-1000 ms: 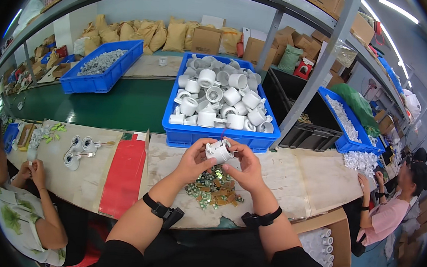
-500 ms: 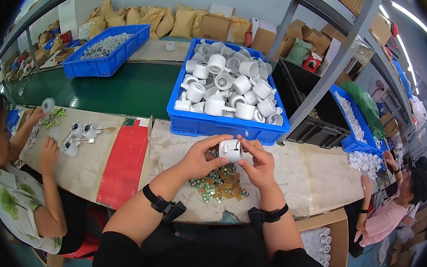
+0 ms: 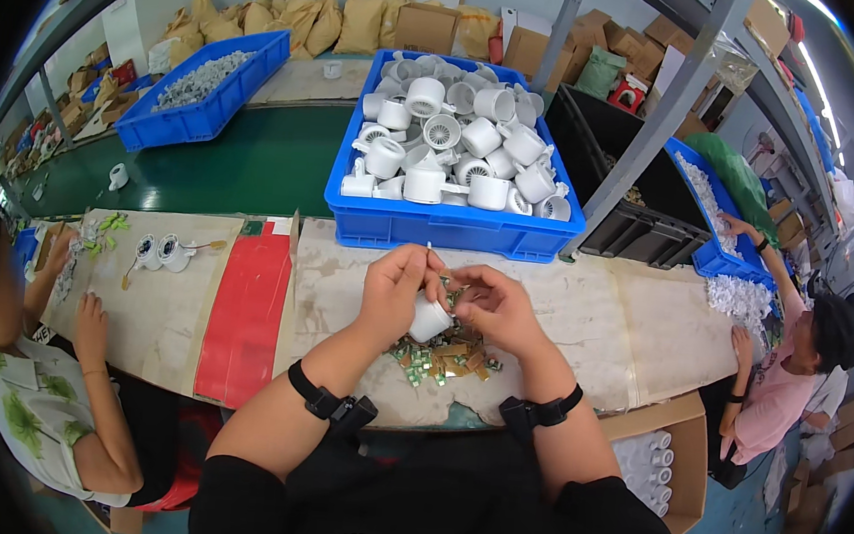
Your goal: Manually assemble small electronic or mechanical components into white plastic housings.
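A white cup-shaped plastic housing hangs tilted under the fingers of my left hand, which is closed on it above the bench. My right hand is close beside the housing, fingers curled and thumb toward it. Bits of green and brown show between the hands; whether my right fingertips pinch one of them is hard to make out. Under both hands lies a heap of small green and brown circuit boards, partly hidden by the housing and fingers.
Beyond my hands stands a blue crate piled with white housings. A black crate and a grey post are on its right. Co-workers sit left and right. A green belt runs behind; a cardboard box stands lower right.
The housing has tipped and moved down and left, from between both hands to under my left hand. My right hand has come off its side. The right co-worker's arm now reaches a blue bin.
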The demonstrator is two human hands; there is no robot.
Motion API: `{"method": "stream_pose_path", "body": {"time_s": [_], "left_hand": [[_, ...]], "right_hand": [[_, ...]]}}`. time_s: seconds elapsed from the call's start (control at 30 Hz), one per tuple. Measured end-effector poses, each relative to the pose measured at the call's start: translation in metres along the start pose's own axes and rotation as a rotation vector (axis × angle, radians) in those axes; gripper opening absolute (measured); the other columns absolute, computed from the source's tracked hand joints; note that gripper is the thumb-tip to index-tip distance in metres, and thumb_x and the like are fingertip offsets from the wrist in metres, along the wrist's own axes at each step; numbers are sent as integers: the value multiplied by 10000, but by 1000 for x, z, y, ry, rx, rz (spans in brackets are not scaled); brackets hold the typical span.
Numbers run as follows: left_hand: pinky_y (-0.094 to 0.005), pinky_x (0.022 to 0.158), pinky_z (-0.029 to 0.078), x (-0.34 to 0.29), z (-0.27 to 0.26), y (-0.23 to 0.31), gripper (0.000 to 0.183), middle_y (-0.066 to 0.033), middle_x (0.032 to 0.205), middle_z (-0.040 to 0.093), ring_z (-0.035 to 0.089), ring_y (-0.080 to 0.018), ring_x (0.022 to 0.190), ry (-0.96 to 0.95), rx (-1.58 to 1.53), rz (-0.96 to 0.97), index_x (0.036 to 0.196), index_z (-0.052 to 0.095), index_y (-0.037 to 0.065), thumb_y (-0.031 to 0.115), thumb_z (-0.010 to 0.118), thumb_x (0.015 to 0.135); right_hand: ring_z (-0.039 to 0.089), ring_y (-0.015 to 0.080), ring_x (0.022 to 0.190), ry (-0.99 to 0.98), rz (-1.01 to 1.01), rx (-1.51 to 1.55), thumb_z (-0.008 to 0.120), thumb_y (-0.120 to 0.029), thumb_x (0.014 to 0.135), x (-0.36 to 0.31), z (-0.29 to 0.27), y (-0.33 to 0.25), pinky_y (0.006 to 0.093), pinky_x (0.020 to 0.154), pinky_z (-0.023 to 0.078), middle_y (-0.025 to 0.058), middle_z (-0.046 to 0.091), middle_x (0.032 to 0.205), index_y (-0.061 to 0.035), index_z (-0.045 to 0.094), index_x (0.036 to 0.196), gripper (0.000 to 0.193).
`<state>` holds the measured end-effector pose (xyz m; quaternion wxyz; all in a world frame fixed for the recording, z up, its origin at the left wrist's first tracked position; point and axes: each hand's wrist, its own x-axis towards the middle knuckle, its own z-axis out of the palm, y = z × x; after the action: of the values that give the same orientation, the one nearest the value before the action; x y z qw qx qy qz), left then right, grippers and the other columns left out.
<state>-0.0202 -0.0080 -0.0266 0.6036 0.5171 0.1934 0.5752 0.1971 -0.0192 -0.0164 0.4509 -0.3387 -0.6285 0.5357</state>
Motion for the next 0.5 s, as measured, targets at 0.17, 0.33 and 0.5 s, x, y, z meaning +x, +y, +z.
{"method": "stream_pose_path", "body": {"time_s": [0.17, 0.33, 0.5], "left_hand": [[-287, 636, 546, 12, -4, 1, 309, -63, 763, 647, 661, -137, 664, 192, -86, -6, 1128, 639, -25, 244, 488, 1151], [-274, 657, 550, 14, 3, 0, 246, -93, 835, 742, 669, -124, 684, 279, 271, 4, 1170, 678, -43, 167, 561, 1115], [-273, 697, 566, 7, 9, 9, 208, -125, 914, 787, 702, -119, 747, 225, 446, 17, 1150, 708, -54, 119, 622, 1074]], "right_hand": [[648, 218, 696, 96, 192, -806, 880, -235, 788, -6, -25, -13, 354, 672, 540, 107, 718, 830, -15, 758, 994, 325], [672, 211, 758, 49, 126, -931, 858, -190, 815, -9, -17, 1, 360, 699, 545, 109, 731, 852, -13, 723, 945, 258], [678, 153, 845, 118, 291, -623, 793, -105, 922, -3, -13, -9, 299, 746, 544, 73, 723, 922, -20, 678, 971, 151]]}}
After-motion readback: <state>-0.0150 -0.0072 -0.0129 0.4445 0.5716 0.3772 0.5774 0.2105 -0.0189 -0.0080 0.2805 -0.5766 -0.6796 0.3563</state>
